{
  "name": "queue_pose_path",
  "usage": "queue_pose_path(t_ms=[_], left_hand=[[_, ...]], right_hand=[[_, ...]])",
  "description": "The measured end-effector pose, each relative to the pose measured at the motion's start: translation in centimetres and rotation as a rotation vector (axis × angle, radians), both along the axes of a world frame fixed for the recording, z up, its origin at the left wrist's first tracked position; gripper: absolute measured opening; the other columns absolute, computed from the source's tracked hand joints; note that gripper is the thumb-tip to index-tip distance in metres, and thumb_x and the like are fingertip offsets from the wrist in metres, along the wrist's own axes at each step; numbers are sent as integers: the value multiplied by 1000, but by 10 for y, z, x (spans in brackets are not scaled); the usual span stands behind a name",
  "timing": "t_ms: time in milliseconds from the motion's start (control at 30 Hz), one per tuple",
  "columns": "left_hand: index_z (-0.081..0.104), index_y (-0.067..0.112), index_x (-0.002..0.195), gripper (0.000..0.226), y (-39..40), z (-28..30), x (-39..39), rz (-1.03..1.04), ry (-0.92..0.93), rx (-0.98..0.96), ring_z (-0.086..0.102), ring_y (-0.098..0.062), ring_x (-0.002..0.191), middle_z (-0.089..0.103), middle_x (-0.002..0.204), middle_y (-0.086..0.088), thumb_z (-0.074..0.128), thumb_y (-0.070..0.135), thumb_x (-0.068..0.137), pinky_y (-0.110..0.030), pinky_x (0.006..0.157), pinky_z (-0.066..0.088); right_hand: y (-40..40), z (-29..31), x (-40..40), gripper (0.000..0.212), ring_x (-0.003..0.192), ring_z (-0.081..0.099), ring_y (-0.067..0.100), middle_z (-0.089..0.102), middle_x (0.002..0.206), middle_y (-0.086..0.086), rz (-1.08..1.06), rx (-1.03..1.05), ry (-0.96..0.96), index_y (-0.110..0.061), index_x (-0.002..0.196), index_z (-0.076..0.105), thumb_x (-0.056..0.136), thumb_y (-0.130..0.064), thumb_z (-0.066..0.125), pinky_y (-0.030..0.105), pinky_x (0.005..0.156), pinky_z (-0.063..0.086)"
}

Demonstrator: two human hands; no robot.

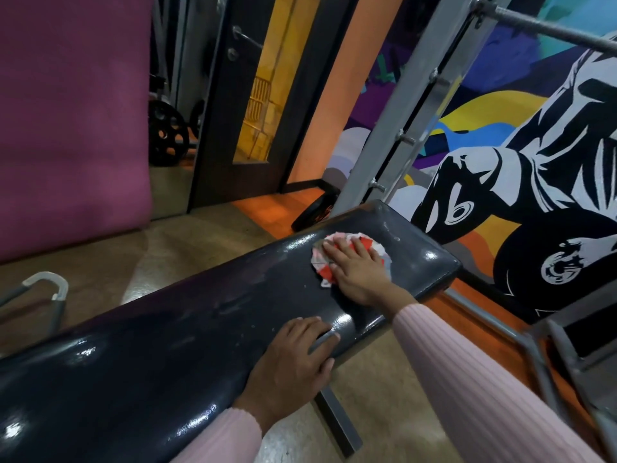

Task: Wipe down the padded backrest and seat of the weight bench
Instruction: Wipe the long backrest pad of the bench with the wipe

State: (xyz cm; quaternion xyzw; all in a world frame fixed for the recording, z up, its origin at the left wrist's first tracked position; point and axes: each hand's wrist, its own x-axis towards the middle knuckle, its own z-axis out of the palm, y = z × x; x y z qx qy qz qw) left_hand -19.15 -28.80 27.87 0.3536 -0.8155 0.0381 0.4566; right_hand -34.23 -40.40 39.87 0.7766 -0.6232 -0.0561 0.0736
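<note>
Right hand (359, 272) flat, fingers spread, pressing red-white cloth (347, 257) onto black bench pad (207, 315) (centre-right of frame), left hand (293, 359) open, gripping pad's near edge lower centre.

A purple mat (70, 121) stands upright against the wall at the left. Beside it a black weight plate (167, 135) shows in a mirror. A dark door (267, 95) has a yellow pane. On the right, a painted wall (521, 182) shows a black and white figure among bright colours. A grey metal rack (397, 105) leans upward, and a steel bar (551, 31) crosses the top. The floor (187, 255) is beige, with an orange strip near the wall.
</note>
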Motion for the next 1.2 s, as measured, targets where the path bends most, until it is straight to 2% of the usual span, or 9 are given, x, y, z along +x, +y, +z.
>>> queue_pose_path(t_ms=[200,333,433,567,633,800,900,1100,1200], left_hand=[[62,18,114,31,-2,-1,1,-7,2,-6,53,-20,110,60,114,-2,59,25,84,-36,97,43],[61,18,114,31,-2,-1,1,-1,-11,-2,53,-19,112,59,115,-2,58,26,85,-37,95,45],[61,18,113,31,-2,-1,0,-10,-3,-8,54,-20,111,60,114,-2,59,25,84,-38,94,46],[62,18,115,32,-2,-1,0,-15,6,5,54,-19,111,60,115,-2,59,26,84,-37,95,45],[61,19,117,32,-3,-3,1,-17,8,23,53,-18,111,59,117,-1,58,27,86,-36,96,44],[63,17,113,30,-2,-3,0,-12,17,-7,54,-20,110,60,114,-3,60,25,84,-37,95,44],[63,16,112,30,-1,-2,-1,-4,18,-32,55,-21,110,61,114,-4,60,23,83,-38,95,43],[65,16,114,32,-1,-1,0,-3,24,-14,54,-19,109,61,116,-4,61,24,83,-35,97,42],[64,16,113,30,-1,-2,1,2,4,-26,54,-20,110,61,114,-4,60,24,84,-36,97,42]], right_hand=[[48,-5,-24,69,148,-5,13,2,160,-15,219,30,-2,-45,149,7,83,-61,-5,42,118,1],[17,9,-39,64,149,0,17,5,160,-15,45,-13,-20,-47,148,10,86,-61,2,43,119,3],[-8,5,-10,52,149,-1,23,2,162,-11,-26,-34,28,-42,150,9,99,-48,18,47,118,3],[23,-7,5,65,149,-4,21,0,161,-11,165,32,46,-41,151,7,88,-56,1,48,117,1],[43,-8,-9,61,148,-7,14,0,160,-15,221,44,11,-43,150,8,90,-54,2,43,118,0],[20,2,-23,66,149,0,16,5,160,-17,80,14,-20,-46,148,10,85,-61,1,44,118,2],[-2,0,1,52,149,-1,21,2,161,-12,-22,-2,12,-43,150,9,99,-50,17,46,117,2],[54,-16,-13,66,148,-4,15,3,161,-15,242,45,10,-47,148,8,84,-59,-3,43,117,2],[51,-2,-44,60,148,-4,14,4,160,-17,165,30,-18,-52,145,6,87,-61,0,42,118,2]])
